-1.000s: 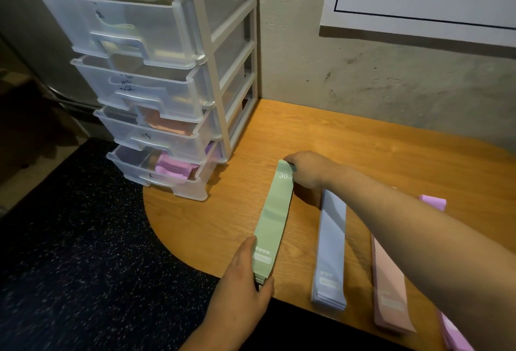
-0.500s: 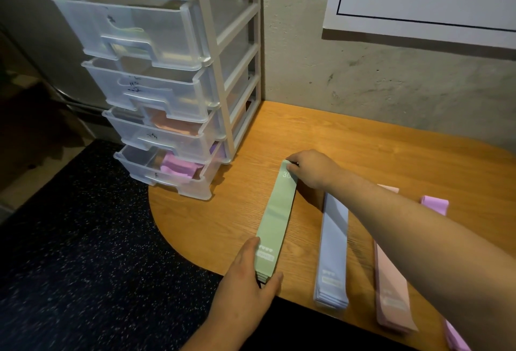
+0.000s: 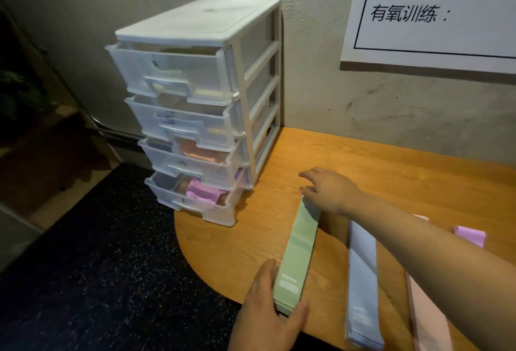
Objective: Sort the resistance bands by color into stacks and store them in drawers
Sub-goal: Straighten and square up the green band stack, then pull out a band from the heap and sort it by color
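A stack of green resistance bands lies lengthwise on the wooden table. My left hand grips its near end, fingers along the left side and thumb at the right corner. At the far end, my right hand has its fingers stretched out, one fingertip touching the green stack. To the right lie a blue stack, a pink stack and a purple band, partly hidden by my right arm.
A white four-drawer unit stands at the table's left end against the wall, all drawers pulled out a little. The bottom drawer holds purple bands, the third one pinkish-orange bands. Speckled dark floor lies left of the table.
My right hand has loosened from the green stack's far end and its fingers now spread out. The left hand keeps its hold. The drawer unit now shows in full.
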